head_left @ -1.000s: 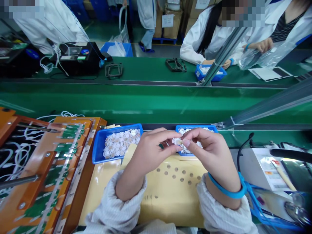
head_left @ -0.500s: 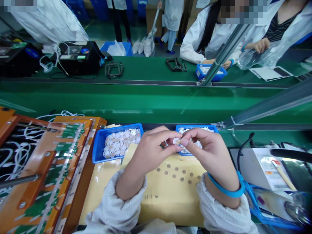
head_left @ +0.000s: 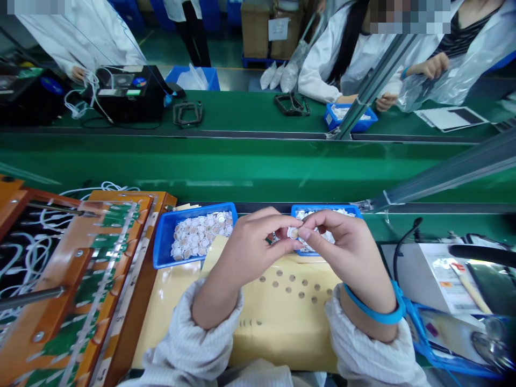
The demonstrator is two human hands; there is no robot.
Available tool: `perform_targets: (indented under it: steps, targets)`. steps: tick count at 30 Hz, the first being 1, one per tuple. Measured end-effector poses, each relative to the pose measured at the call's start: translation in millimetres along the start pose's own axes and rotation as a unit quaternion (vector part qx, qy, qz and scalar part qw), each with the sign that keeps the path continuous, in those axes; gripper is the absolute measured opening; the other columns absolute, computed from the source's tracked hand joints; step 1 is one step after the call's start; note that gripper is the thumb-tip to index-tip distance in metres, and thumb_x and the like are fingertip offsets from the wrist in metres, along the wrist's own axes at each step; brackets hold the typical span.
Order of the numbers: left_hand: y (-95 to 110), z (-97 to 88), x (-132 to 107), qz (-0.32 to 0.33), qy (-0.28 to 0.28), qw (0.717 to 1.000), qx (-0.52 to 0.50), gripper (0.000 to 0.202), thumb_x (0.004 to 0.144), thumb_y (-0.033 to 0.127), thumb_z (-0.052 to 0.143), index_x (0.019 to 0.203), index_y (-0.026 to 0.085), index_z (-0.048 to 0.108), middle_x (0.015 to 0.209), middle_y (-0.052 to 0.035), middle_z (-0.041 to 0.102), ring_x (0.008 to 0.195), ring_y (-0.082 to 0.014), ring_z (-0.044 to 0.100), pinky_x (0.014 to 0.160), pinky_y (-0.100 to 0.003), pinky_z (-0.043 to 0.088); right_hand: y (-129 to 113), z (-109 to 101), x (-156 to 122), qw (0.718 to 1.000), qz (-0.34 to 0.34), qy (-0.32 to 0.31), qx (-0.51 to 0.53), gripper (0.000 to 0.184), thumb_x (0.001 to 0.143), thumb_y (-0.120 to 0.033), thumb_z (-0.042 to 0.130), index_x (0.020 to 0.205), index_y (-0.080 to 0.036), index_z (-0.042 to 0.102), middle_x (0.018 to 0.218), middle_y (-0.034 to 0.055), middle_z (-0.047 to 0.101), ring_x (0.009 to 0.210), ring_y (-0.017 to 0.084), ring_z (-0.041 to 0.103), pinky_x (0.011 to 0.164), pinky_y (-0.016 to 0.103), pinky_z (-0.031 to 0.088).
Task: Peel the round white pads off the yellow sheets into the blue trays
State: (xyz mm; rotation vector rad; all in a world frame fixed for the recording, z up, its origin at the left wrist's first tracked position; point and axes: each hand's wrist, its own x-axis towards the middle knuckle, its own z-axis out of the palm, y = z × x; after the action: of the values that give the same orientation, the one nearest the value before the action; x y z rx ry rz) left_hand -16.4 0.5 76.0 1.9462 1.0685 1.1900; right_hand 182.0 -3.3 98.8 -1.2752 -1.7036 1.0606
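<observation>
Between the fingertips of both hands is a small round white-rimmed disc (head_left: 293, 233). My left hand (head_left: 258, 242) pinches it from the left with thumb and fingers. From the right, my right hand (head_left: 341, 239), with a blue band at its wrist, presses thumb and forefinger on the same disc. Below them, several small grey dots (head_left: 305, 282) lie on a tan sheet (head_left: 282, 333). A blue tray (head_left: 161, 242) full of similar discs stands to the left. Behind my hands a second blue tray (head_left: 326, 207) of discs is partly covered by them.
An orange fixture (head_left: 92, 258) with green circuit boards takes up the left side. At right are a white box (head_left: 427, 279), a black cable and a blue-edged holder (head_left: 427, 344). A slanted metal bar (head_left: 435, 174) crosses the upper right. Co-workers sit and stand beyond the green bench (head_left: 242, 115).
My hands keep nearly the same pose around the disc, which seems slightly turned. In the background a person with a bag of material has moved right, and a co-worker's hand has shifted.
</observation>
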Motion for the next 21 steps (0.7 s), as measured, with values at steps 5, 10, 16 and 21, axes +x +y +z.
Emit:
perform_targets:
  steps: [5,10,16,21]
  targets:
    - [0.6,0.2,0.1,-0.003,-0.007,1.000,0.004,0.013,0.092,0.023,0.083,0.104,0.023,0.081,0.081,0.0006,0.070,0.070,-0.0129,0.066,0.065,-0.023,0.052,1.0,-0.1,0.0,1.000,0.001,0.000,-0.006,0.014,0.097,-0.031,0.073,0.085,-0.024,0.074,0.080,0.0010,0.076,0.076,0.020,0.067,0.072,0.033,0.050]
    - [-0.5,0.6,0.0,-0.004,-0.006,1.000,0.007,0.014,0.090,0.021,0.084,0.104,0.024,0.081,0.080,0.0010,0.071,0.070,-0.0130,0.066,0.066,-0.024,0.052,0.4,-0.4,0.4,1.000,0.000,0.002,-0.012,0.014,0.097,-0.031,0.073,0.084,-0.024,0.074,0.080,0.0004,0.076,0.076,0.019,0.068,0.071,0.032,0.051]
    - [-1.0,0.7,-0.1,-0.012,-0.008,1.000,0.010,0.019,0.089,0.019,0.085,0.106,0.024,0.081,0.082,0.0011,0.072,0.071,-0.0131,0.067,0.068,-0.024,0.053,1.7,-0.4,0.6,1.000,-0.003,0.003,-0.023,0.014,0.097,-0.031,0.073,0.085,-0.023,0.075,0.081,0.0010,0.077,0.075,0.020,0.069,0.069,0.032,0.051]
    - [-0.7,1.4,-0.2,-0.023,-0.009,1.000,0.018,0.017,0.090,0.023,0.085,0.106,0.025,0.082,0.082,0.0003,0.073,0.071,-0.0138,0.067,0.068,-0.024,0.055,2.8,-0.2,1.4,1.000,-0.005,0.006,-0.029,0.014,0.096,-0.031,0.073,0.085,-0.023,0.075,0.079,0.0012,0.076,0.073,0.020,0.068,0.069,0.032,0.052]
